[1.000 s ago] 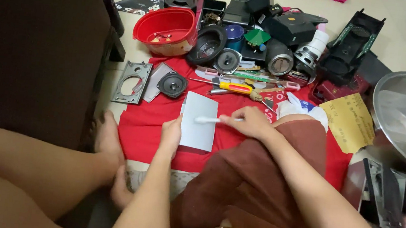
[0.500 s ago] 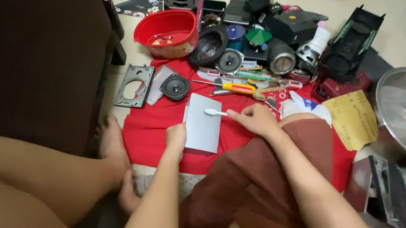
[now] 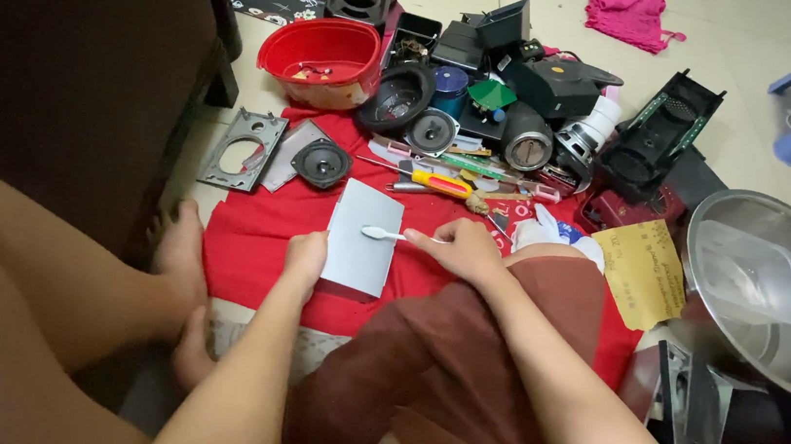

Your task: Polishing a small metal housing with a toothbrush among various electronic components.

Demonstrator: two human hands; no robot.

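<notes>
A flat grey rectangular plate lies on the red cloth in front of me. My left hand rests on the plate's lower left edge and holds it down. My right hand grips a small white brush by its handle, with the brush head lying on the plate's upper right part. My brown-clad leg lies under my right forearm.
Beyond the plate lie a yellow-handled screwdriver, small speakers, a metal frame, a red bowl and black housing parts. A steel basin sits right, a yellow paper beside it, dark furniture left.
The view has shifted slightly. My right hand has moved the white brush a little across the plate; my left hand stays on the plate's edge.
</notes>
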